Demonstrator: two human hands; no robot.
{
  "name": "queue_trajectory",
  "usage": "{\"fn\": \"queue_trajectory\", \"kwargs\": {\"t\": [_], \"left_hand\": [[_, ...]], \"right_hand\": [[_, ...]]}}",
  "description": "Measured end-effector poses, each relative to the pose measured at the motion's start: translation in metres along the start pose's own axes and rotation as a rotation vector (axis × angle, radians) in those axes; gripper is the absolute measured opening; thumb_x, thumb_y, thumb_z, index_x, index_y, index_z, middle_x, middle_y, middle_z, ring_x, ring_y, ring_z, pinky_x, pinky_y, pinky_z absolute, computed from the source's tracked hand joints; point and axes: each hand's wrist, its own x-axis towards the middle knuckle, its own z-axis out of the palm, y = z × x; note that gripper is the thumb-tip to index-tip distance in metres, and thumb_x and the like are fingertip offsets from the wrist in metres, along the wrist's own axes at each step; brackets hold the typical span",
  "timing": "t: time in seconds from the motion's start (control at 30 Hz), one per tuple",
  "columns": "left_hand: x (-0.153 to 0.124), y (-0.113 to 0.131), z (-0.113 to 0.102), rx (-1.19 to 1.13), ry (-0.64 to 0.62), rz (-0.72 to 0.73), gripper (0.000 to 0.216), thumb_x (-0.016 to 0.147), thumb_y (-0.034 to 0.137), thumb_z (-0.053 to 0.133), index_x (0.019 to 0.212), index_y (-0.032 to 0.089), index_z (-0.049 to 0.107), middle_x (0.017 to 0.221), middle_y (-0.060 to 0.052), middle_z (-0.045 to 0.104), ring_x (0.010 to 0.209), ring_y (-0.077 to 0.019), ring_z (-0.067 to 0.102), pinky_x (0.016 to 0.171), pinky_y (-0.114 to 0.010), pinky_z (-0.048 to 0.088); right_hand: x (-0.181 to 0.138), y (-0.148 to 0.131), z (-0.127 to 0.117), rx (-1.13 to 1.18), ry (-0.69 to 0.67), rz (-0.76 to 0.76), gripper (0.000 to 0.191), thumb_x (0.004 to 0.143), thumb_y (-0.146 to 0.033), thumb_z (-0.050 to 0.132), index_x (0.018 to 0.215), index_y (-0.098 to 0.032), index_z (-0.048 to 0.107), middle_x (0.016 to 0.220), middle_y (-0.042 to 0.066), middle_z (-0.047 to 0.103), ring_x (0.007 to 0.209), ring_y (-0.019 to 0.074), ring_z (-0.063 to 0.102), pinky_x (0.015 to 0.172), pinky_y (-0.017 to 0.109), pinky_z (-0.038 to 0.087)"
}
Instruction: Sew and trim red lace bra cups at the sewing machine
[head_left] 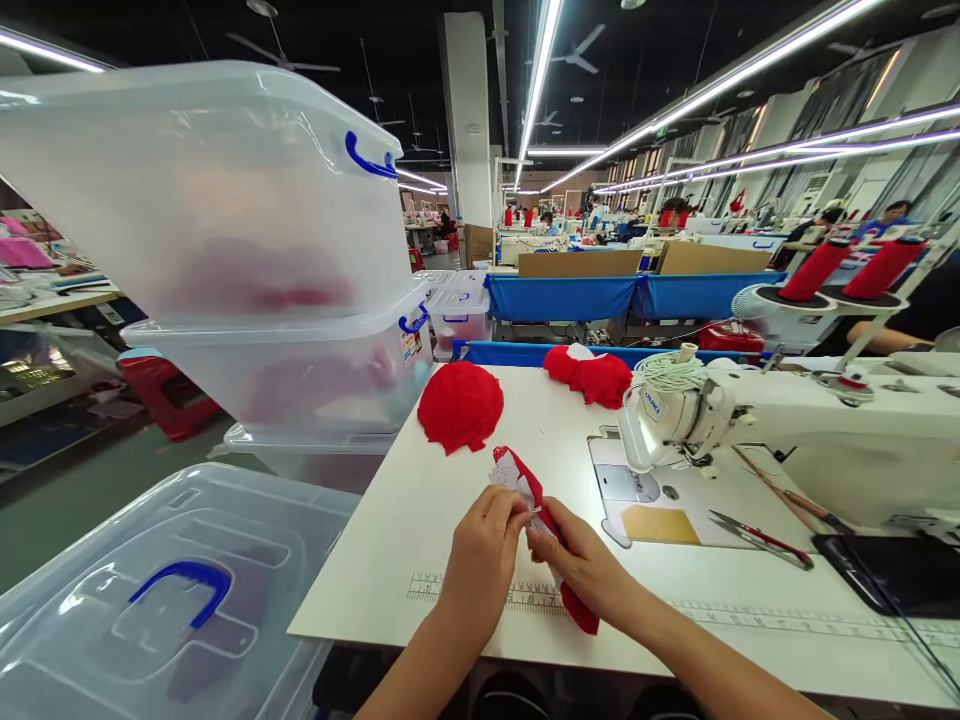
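Observation:
Over the front of the white sewing table, my left hand pinches the white edge of a red and white fabric piece. My right hand grips the same piece from the right, fingers wrapped round it. Its red end hangs out below my right palm, and its upper end points away from me. The fingertips of both hands almost meet at the white part; what exactly lies between them is too small to tell. Beyond my hands rests a round red fabric pile, with a red and white bundle farther back.
A white sewing machine stands at the right, with thread snips and a black phone-like slab near it. A printed ruler crosses the table's front. Stacked clear plastic bins rise at the left. Red thread cones stand behind.

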Motion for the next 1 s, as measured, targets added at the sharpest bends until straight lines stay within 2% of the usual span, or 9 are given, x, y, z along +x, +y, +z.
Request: {"fn": "queue_trajectory", "kwargs": {"t": [0.17, 0.33, 0.4, 0.53, 0.67, 0.77, 0.83, 0.9, 1.0], "left_hand": [[-0.014, 0.023, 0.016, -0.151, -0.024, -0.098, 0.015, 0.085, 0.029, 0.050, 0.075, 0.023, 0.059, 0.075, -0.003, 0.060, 0.071, -0.0195, 0.054, 0.067, -0.030, 0.042], [-0.031, 0.042, 0.022, -0.624, -0.128, -0.384, 0.027, 0.087, 0.045, 0.051, 0.074, 0.022, 0.050, 0.068, 0.001, 0.049, 0.066, -0.0151, 0.046, 0.065, -0.026, 0.038], [-0.039, 0.042, 0.020, -0.554, -0.190, -0.391, 0.027, 0.084, 0.045, 0.056, 0.072, 0.021, 0.050, 0.063, 0.003, 0.044, 0.061, -0.0135, 0.040, 0.060, -0.024, 0.035], [-0.045, 0.039, 0.002, -0.144, -0.208, -0.296, 0.018, 0.080, 0.037, 0.062, 0.089, 0.021, 0.065, 0.058, 0.005, 0.045, 0.056, -0.0131, 0.039, 0.056, -0.025, 0.030], [-0.039, 0.036, -0.009, -0.248, -0.239, -0.366, 0.023, 0.078, 0.041, 0.061, 0.079, 0.019, 0.069, 0.068, -0.002, 0.060, 0.065, -0.0149, 0.050, 0.063, -0.026, 0.038], [-0.037, 0.029, 0.003, -0.387, -0.294, -0.530, 0.034, 0.071, 0.050, 0.059, 0.073, 0.017, 0.065, 0.054, 0.001, 0.053, 0.051, -0.0125, 0.047, 0.053, -0.025, 0.038], [-0.034, 0.022, 0.015, -0.351, -0.373, -0.568, 0.036, 0.065, 0.051, 0.061, 0.064, 0.015, 0.063, 0.046, 0.001, 0.049, 0.042, -0.0124, 0.044, 0.045, -0.025, 0.037], [-0.024, 0.013, 0.020, -0.266, -0.365, -0.555, 0.034, 0.067, 0.048, 0.058, 0.063, 0.015, 0.061, 0.050, -0.002, 0.054, 0.042, -0.0149, 0.048, 0.044, -0.028, 0.040], [0.005, -0.005, 0.006, -0.075, -0.159, -0.495, 0.027, 0.080, 0.036, 0.042, 0.082, 0.017, 0.060, 0.070, -0.005, 0.060, 0.063, -0.0196, 0.058, 0.060, -0.033, 0.047]], "right_hand": [[-0.020, 0.006, -0.021, 0.077, -0.031, 0.008, 0.022, 0.085, -0.041, 0.055, 0.080, -0.020, 0.051, 0.065, -0.005, 0.050, 0.058, 0.0105, 0.041, 0.054, 0.023, 0.035], [-0.034, -0.007, -0.040, 0.302, -0.036, 0.216, 0.022, 0.075, -0.031, 0.056, 0.093, -0.021, 0.057, 0.058, -0.009, 0.041, 0.048, 0.0067, 0.027, 0.046, 0.020, 0.017], [-0.037, -0.008, -0.048, 0.383, -0.043, 0.275, 0.023, 0.070, -0.030, 0.057, 0.091, -0.019, 0.059, 0.054, -0.010, 0.037, 0.045, 0.0053, 0.020, 0.045, 0.021, 0.010], [-0.043, 0.004, -0.059, 0.477, -0.092, 0.350, 0.021, 0.067, -0.028, 0.058, 0.085, -0.017, 0.059, 0.051, -0.011, 0.030, 0.046, 0.0048, 0.013, 0.046, 0.022, 0.006], [-0.047, 0.011, -0.063, 0.466, -0.371, 0.372, 0.022, 0.062, -0.018, 0.056, 0.084, -0.018, 0.063, 0.051, -0.010, 0.034, 0.046, 0.0045, 0.019, 0.044, 0.021, 0.010], [-0.048, 0.011, -0.062, 0.428, -0.712, 0.375, 0.017, 0.057, -0.016, 0.060, 0.074, -0.015, 0.065, 0.056, -0.006, 0.046, 0.046, 0.0044, 0.034, 0.044, 0.020, 0.018], [-0.045, 0.012, -0.060, 0.493, -0.804, 0.384, 0.018, 0.056, -0.019, 0.067, 0.073, -0.014, 0.065, 0.055, -0.005, 0.048, 0.045, 0.0046, 0.036, 0.044, 0.020, 0.020], [-0.038, 0.012, -0.060, 0.605, -0.738, 0.364, 0.028, 0.059, -0.027, 0.074, 0.081, -0.014, 0.064, 0.052, -0.006, 0.046, 0.043, 0.0034, 0.030, 0.043, 0.020, 0.016], [-0.023, 0.011, -0.060, 0.700, -0.433, 0.269, 0.038, 0.068, -0.040, 0.073, 0.095, -0.017, 0.060, 0.054, -0.008, 0.045, 0.044, 0.0033, 0.024, 0.045, 0.019, 0.016]]}}
